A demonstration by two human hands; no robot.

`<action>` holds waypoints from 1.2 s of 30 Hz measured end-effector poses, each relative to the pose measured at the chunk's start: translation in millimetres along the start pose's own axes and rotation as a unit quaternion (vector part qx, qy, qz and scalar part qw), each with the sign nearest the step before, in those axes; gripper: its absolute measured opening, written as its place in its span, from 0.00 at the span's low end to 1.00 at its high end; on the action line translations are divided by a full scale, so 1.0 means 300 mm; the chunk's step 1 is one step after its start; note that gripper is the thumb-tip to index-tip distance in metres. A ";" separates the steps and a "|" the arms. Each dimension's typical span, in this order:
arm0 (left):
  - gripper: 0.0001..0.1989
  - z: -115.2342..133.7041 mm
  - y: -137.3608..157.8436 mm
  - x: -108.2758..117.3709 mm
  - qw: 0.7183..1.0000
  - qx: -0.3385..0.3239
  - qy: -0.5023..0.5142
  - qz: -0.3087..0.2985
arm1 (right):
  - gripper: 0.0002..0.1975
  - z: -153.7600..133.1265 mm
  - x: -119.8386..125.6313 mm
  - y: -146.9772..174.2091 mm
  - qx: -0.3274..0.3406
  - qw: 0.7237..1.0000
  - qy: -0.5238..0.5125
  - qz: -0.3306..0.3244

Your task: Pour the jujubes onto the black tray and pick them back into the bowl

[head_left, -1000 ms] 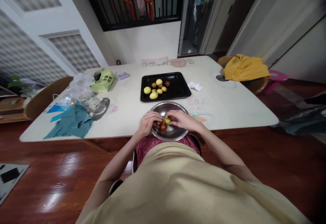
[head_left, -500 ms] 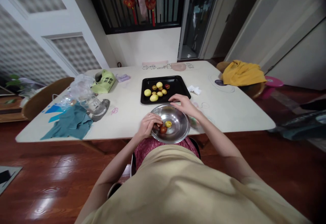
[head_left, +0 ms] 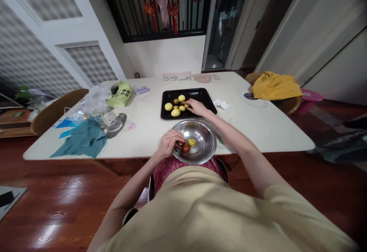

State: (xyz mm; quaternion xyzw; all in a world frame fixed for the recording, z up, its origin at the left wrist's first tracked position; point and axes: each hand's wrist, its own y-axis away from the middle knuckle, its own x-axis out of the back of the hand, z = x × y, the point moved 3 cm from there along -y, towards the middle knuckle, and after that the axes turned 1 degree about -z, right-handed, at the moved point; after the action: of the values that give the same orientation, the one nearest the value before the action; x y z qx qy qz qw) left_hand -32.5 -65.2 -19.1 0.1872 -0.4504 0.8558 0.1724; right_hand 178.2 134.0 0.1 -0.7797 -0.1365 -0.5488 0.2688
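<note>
A shiny metal bowl (head_left: pixel 205 151) stands at the table's near edge with several small fruits in it: a yellow one (head_left: pixel 191 142) and dark red ones (head_left: pixel 186 149). My left hand (head_left: pixel 169 142) curls over the bowl's left rim, its fingers inside beside the dark red fruits. Beyond the bowl lies a black tray (head_left: pixel 202 95) with larger yellow fruits (head_left: pixel 176 112) and smaller brownish-green ones (head_left: pixel 176 101). Over the tray's right half, my right hand (head_left: pixel 197 108) has its fingertips together at the small fruits on the cluster's right side. The fingers partly hide the fruit there.
To the left are a teal cloth (head_left: pixel 87 137), clear plastic packaging (head_left: pixel 96 95), a clear container (head_left: pixel 111 121) and a light-green bag (head_left: pixel 120 93). Crumpled white tissue (head_left: pixel 220 104) lies right of the tray. A yellow cloth (head_left: pixel 275 86) covers a chair at the right.
My right hand has moved from above the bowl's far rim forward into the tray, down to the small fruits. My left hand stays at the bowl's left rim. The view has shifted slightly.
</note>
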 end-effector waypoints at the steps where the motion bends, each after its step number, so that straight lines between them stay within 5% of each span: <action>1: 0.32 0.000 0.000 0.000 1.000 0.000 0.000 0.000 | 0.18 0.002 -0.001 0.001 -0.003 1.000 0.000 0.002; 10: 0.31 0.004 0.001 0.000 1.000 0.004 0.000 0.002 | 0.19 -0.005 0.033 0.081 0.013 0.998 -0.049 0.040; 16: 0.32 -0.003 0.001 -0.003 1.000 0.000 -0.002 0.002 | 0.14 -0.131 0.152 0.256 0.076 0.975 -0.170 0.124; 23: 0.30 0.014 -0.007 0.001 1.000 -0.012 0.011 -0.003 | 0.12 -0.306 0.148 0.440 0.163 0.959 -0.230 0.012; 36: 0.33 -0.005 0.000 -0.001 1.000 0.007 -0.009 -0.010 | 0.09 -0.294 0.083 0.418 0.150 0.964 -0.220 -0.025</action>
State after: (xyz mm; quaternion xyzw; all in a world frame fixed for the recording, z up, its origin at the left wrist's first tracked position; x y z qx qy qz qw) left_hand -32.4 -63.9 -19.9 0.2010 -0.4436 0.8556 0.1755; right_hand 181.9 -21.0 11.8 -0.8283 -0.2926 -0.3437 0.3321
